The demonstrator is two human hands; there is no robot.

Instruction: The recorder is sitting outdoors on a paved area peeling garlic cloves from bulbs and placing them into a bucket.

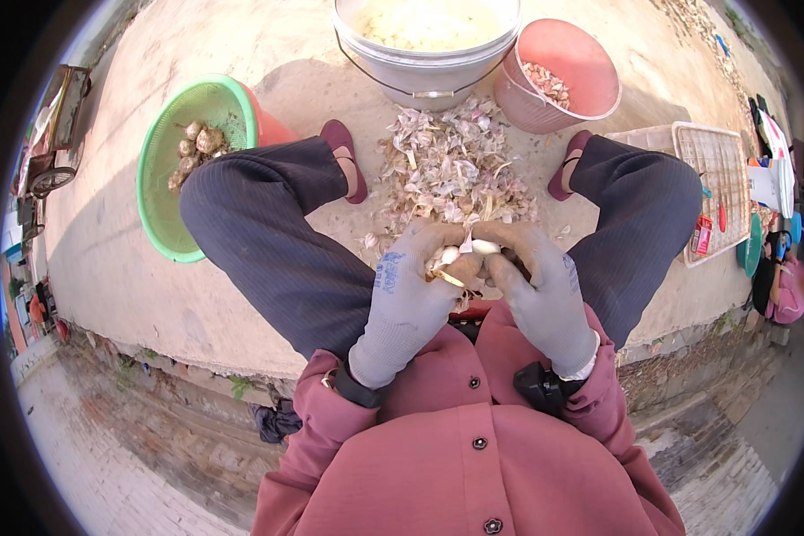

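Note:
Both my hands wear grey work gloves and meet in front of my lap. My left hand point(408, 284) is closed round a partly peeled garlic bulb point(444, 259), with a dry stem sticking out below it. Between the fingertips of my right hand point(536, 284) is a white garlic clove point(484, 247), close against the bulb. A bit of papery skin stands up between the two hands. Just beyond them, a heap of garlic skins point(451, 170) lies on the ground between my feet.
A green mesh basket point(145, 192) with whole garlic bulbs stands left. Beyond the skins are a white bucket point(429, 73) of pale cloves and a pink bucket point(590, 62) holding some reddish cloves. A plastic crate point(732, 192) lies right of my knee; a cart point(62, 116) stands far left.

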